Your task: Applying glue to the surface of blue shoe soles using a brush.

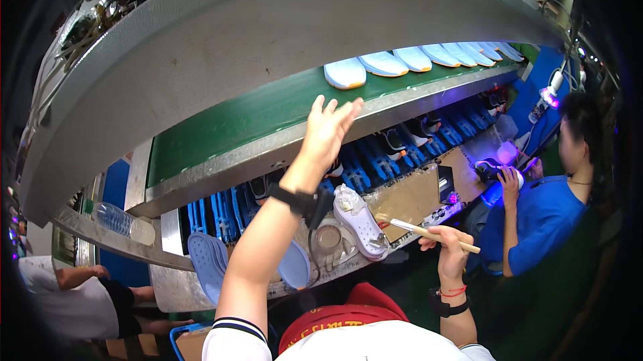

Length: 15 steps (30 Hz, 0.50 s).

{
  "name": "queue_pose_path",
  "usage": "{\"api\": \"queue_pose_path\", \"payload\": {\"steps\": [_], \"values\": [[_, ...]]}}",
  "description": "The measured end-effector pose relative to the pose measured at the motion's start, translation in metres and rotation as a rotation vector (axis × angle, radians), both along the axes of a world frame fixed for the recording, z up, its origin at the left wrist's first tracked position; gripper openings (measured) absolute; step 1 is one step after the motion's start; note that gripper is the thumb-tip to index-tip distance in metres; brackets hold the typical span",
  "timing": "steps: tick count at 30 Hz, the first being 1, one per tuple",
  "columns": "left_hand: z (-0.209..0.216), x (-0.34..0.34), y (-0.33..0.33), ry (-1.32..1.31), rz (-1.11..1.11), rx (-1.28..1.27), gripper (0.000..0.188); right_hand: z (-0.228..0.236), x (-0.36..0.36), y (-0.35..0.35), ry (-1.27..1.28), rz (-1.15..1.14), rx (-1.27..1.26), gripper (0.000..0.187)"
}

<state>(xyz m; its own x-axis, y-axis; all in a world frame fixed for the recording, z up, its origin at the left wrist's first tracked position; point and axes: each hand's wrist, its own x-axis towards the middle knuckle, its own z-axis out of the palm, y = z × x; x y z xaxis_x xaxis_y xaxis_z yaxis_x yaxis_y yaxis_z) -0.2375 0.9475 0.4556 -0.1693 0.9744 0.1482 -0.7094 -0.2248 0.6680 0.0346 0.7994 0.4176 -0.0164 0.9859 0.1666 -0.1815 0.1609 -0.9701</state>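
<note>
My left hand (328, 128) is raised at the edge of the green conveyor belt (221, 130), open, its fingers spread and nothing in them. Just beyond its fingertips lies the nearest pale blue shoe sole (345, 73) with an orange edge. My right hand (450, 248) is closed around a brush (423, 232) with a pale wooden handle, its bristle end pointing left. Left of the brush tip, a white sole (362, 224) with crumpled white material at its far end lies on the bench. A round, shallow dish-like thing (328, 237) stands beside it.
More pale soles (442, 55) line the belt. A metal housing (288, 26) arches overhead. Below the belt, blue racks (385, 167) hold dark shoes. Blue perforated soles (206, 257) and a plastic bottle (120, 222) are at left. A co-worker in blue (549, 217) handles a shoe at right.
</note>
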Motion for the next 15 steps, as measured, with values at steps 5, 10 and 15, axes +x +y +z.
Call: {"api": "queue_pose_path", "payload": {"steps": [5, 10, 15], "values": [[-0.090, -0.006, -0.129, 0.738, 0.558, 0.152, 0.057, -0.040, -0.026, 0.010, -0.130, 0.177, -0.083, 0.027], [-0.212, -0.105, -0.285, 1.523, 1.062, -0.605, 0.081, -0.085, -0.053, 0.011, -0.203, 0.348, -0.210, 0.023], [-0.254, -0.149, -0.387, 1.617, 0.983, -1.398, 0.126, -0.147, -0.078, 0.019, -0.381, 0.412, -0.274, 0.022]]}}
